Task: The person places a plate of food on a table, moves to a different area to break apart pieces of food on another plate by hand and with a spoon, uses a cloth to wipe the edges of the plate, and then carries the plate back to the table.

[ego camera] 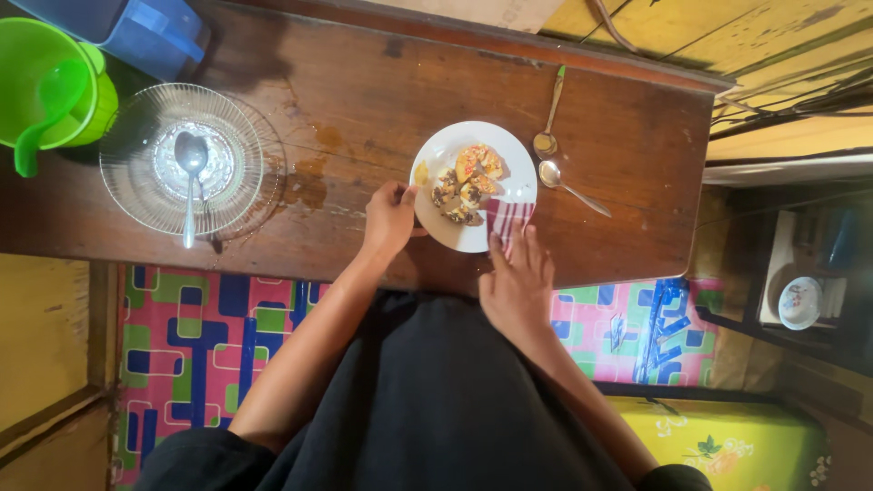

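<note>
Fingers of the left hand (389,218) pinch the near-left rim of a white plate (518,186), thumb on top, so that hand is closed on the plate. Right hand (516,286) lies flat w/ fingers straight and together, tips pressing a red-and-white striped cloth (506,218) onto the plate's near-right edge; open, not gripping anything

Plate sits on the dark wooden desk (618,155) close to its near edge, carrying a heap of small food pieces (466,186), yellowish and dark w/ pink on top. Just right of the plate, two metal spoons (556,150) lie on the desk, bowls near each other, handles pointing apart. Well to the left: clear ribbed glass plate (136,182) w/ a spoon resting in it, then a green plastic jug (50,86) and a blue container (145,32) at the far-left corner. A wet-looking stain marks the wood btwn the two plates

Risk, as I judge it: plate is near the desk edge and held only by a rim pinch; a push from the cloth hand could tip or slide it toward the lap, spilling food. Cloth wiping too far in could also drag pieces off the heap
</note>
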